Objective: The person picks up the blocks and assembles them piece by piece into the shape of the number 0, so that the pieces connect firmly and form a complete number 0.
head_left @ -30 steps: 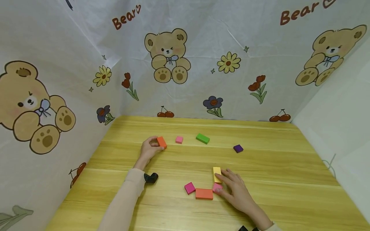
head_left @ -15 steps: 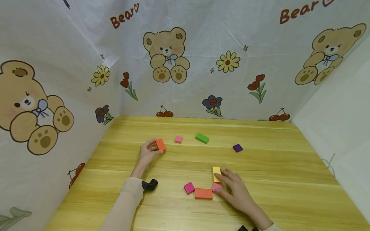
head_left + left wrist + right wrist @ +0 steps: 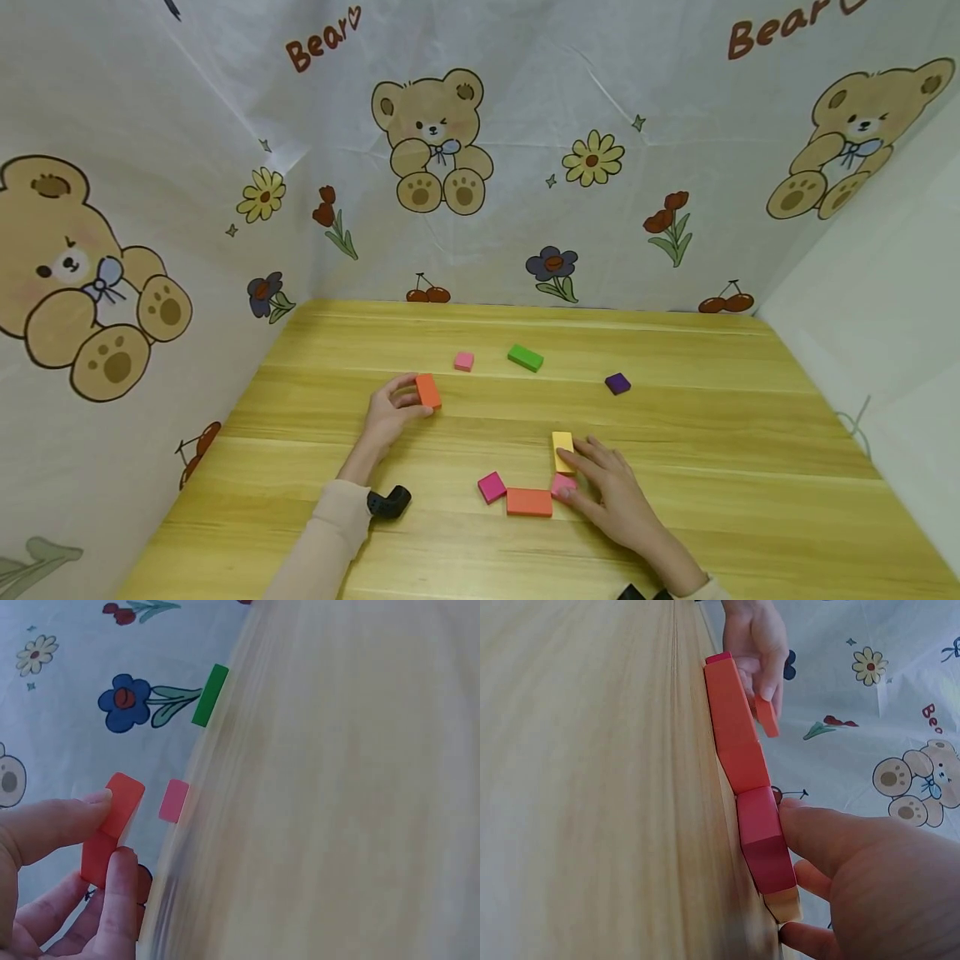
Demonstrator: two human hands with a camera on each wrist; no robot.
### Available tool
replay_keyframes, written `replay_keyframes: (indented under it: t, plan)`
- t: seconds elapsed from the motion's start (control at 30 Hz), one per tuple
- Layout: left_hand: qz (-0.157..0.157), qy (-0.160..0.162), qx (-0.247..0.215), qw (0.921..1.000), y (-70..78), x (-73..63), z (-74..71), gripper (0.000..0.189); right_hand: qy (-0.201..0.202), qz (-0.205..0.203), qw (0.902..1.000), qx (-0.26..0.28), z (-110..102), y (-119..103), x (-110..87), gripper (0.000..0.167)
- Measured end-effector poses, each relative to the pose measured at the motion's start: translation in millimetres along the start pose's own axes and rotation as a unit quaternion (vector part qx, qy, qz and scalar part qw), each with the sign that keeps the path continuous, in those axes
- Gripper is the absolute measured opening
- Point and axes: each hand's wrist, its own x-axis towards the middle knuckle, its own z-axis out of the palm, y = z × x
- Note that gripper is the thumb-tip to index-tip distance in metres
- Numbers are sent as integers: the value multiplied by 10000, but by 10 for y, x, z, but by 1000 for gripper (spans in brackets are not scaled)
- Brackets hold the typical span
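My left hand [image 3: 388,414] pinches an orange rectangular block [image 3: 428,392] between thumb and fingers. The left wrist view shows the thumb on one face of this block [image 3: 120,814] and fingers on the other side. At the right, my right hand [image 3: 611,496] rests its fingertips on a yellow block [image 3: 562,447] and its thumb on a pink block [image 3: 563,485]. A red-orange block [image 3: 529,502] lies against the pink one, and a magenta block [image 3: 492,487] stands turned at its left end. Yellow, pink, red-orange and magenta form a bent row.
Farther back on the wooden table [image 3: 675,450] lie a small pink block [image 3: 464,362], a green block [image 3: 526,357] and a dark purple block [image 3: 618,383]. A bear-print cloth [image 3: 510,225] rises behind the table and along its left side.
The left hand has drawn the orange block a little nearer and to the right. The right hand and the row of blocks have stayed in place.
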Motion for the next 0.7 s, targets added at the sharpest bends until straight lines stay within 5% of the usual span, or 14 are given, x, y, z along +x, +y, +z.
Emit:
replay_keyframes:
  t: [0.7]
  plan:
    - [369,-1270,84,9912,-62,-408,535,65,1,11,10000,2,-6,-12,-1,50]
